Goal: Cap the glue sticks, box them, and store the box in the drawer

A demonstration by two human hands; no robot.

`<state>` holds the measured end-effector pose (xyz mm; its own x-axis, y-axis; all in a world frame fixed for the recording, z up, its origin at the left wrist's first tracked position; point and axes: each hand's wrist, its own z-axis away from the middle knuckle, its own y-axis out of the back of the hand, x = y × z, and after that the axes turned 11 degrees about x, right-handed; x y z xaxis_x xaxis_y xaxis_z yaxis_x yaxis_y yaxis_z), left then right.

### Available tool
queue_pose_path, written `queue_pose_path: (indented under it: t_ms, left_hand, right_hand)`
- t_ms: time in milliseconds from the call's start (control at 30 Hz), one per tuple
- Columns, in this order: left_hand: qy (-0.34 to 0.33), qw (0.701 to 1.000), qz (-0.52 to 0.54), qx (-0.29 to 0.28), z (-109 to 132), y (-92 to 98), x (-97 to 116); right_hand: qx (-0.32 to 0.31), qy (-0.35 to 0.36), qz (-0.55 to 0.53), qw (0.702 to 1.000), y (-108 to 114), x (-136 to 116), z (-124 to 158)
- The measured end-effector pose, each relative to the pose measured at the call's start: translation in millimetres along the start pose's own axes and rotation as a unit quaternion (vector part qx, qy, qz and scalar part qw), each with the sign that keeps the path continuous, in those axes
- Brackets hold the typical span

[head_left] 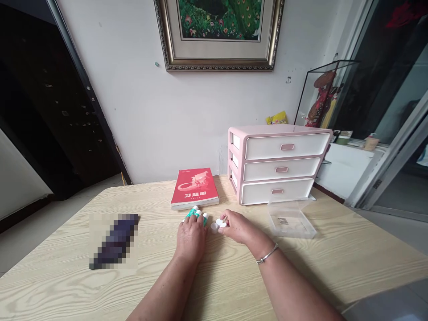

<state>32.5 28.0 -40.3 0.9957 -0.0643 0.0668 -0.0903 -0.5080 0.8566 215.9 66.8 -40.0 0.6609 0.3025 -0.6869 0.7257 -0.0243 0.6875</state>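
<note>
Several small green-and-white tubes (191, 211) lie side by side on the table, just in front of the red book. My left hand (191, 236) is over them, its fingers closed round them and hiding much of their length. To the right, a few small round white caps (214, 227) sit close together on the wood. My right hand (236, 226) is at this group, thumb and fingertips pinched on one white cap at its right side. A bracelet circles my right wrist. Beyond that wrist is an open clear plastic box (292, 224) with its lid raised at the back.
A red book (195, 186) lies towards the wall. Behind the clear box stands a pink-and-white three-drawer unit (281, 169), with a yellow packet (277, 118) behind its top. A dark, pixelated long object (115, 242) lies at the left of the wooden table (60, 285).
</note>
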Motion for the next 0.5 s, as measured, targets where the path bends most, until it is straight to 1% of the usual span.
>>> queue_pose_path:
  t_ms: [67, 167, 233, 367, 433, 500]
  left_hand:
    - [0.000, 1.000, 0.009, -0.007, -2, -0.9, -3]
    - [0.003, 1.000, 0.021, -0.002, -4, -1.4, -5]
    - [0.002, 0.999, 0.031, 0.008, -4, -0.3, -7]
    - [-0.003, 0.998, 0.052, 0.037, -2, 4.7, -12]
    - [0.016, 0.997, 0.051, 0.047, 0, 6.6, -16]
    - [0.053, 0.997, 0.046, 0.043, 2, 7.0, -22]
  right_hand:
    - [-0.015, 0.008, 0.003, 1.000, -5, -1, 2]
    - [-0.001, 0.030, 0.012, 0.999, -14, -4, 3]
    - [0.011, 0.040, -0.001, 0.999, -18, -5, 4]
    - [0.005, 0.040, -0.050, 0.998, -19, -2, 3]
    - [0.001, 0.034, -0.064, 0.997, -18, -1, 3]
    - [0.001, 0.030, -0.071, 0.997, -17, 0, 2]
